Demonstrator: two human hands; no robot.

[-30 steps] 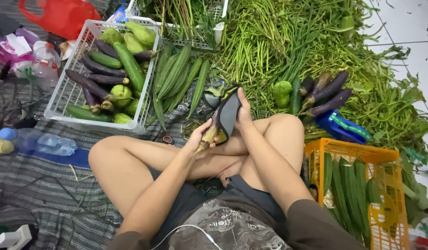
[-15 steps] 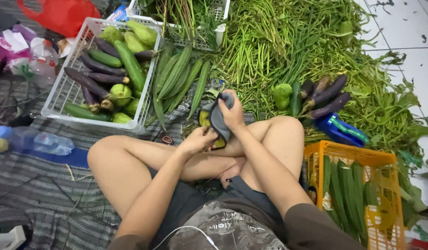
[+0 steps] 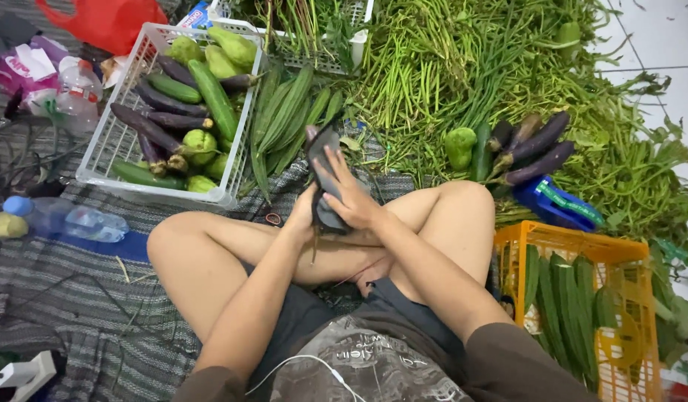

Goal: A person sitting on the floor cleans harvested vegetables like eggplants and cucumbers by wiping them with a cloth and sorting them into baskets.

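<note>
A: What is the right hand (image 3: pixel 349 195) doing?

B: It lies over a dark purple eggplant (image 3: pixel 323 175), fingers stretched along its length and closed around it, above the crossed legs.

A: And the left hand (image 3: pixel 305 216)?

B: It comes up from below and grips the lower end of the same eggplant; most of it is hidden behind the eggplant and the right hand, so I cannot tell how its fingers lie.

A: Where does the eggplant sit relative to the white basket (image 3: pixel 104 160)?

B: Just to the right of it, tilted with its top end pointing away from the person, in front of the loose ridged gourds (image 3: pixel 286 119) that lean beside the basket.

A: What is in the white basket?

B: Long purple eggplants, cucumbers and pale green chayotes.

A: Anything else around it?

B: Further right of the basket, past the held eggplant, more eggplants (image 3: pixel 534 149) lie on a heap of long beans (image 3: pixel 463 67). An orange crate (image 3: pixel 582 298) with green gourds stands by the person's right knee. Left of the basket a plastic water bottle (image 3: pixel 76 221) lies on the striped mat (image 3: pixel 53 305)
</note>
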